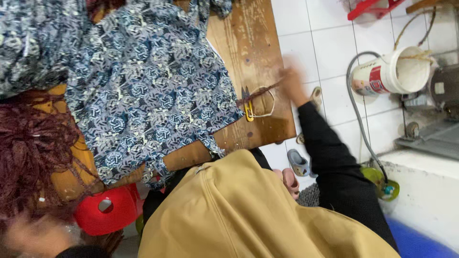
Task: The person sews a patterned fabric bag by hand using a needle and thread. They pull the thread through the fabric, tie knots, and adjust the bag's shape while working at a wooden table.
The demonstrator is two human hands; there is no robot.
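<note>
My right hand (291, 83), on a black sleeve, reaches over the far edge of a wooden table (248, 43). It is motion-blurred, and a reddish-brown strand (260, 91) runs from its fingers to small yellow-handled scissors (248, 111) and a loop of pale cord (267, 107). A blue patterned cloth (143, 86) covers most of the table. My left hand (26, 236) is a blur at the bottom left, under a mass of dark red braided hair (33, 148). A tan garment (239, 210) fills the bottom centre.
Beyond the table lies a white tiled floor (330, 43), where a white bucket (392, 71) rests beside a grey hose (358, 114). A red plastic stool (107, 210) sits under the table. A grey slipper (299, 162) lies by the table edge, and a blue basin (418, 243) shows bottom right.
</note>
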